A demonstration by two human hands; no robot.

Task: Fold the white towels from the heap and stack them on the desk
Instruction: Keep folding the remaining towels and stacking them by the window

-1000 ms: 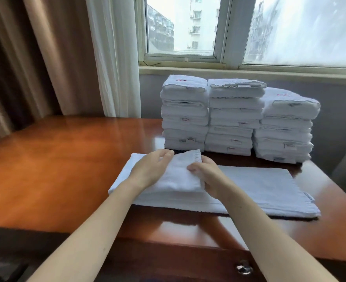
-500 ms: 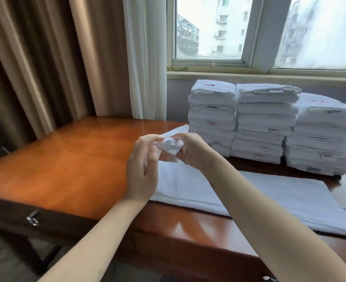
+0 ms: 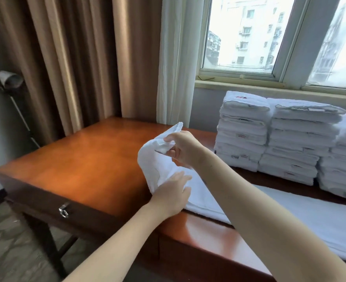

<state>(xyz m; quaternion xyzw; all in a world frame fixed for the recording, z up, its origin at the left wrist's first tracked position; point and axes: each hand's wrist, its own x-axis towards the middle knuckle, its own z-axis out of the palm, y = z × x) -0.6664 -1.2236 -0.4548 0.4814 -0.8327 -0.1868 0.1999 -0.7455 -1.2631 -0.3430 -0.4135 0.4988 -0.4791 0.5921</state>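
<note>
A corner of the white towel (image 3: 153, 165) is pinched between the thumb and fingers of the right hand (image 3: 183, 149) and held raised above the table (image 3: 82, 159). The left hand (image 3: 171, 195) is laid against the hanging fold lower down, fingers extended and slightly spread. The remainder of the towel lies flat along the near table edge. Three stacks of folded towels (image 3: 269, 137) are set at the back, below the window (image 3: 243, 37).
</note>
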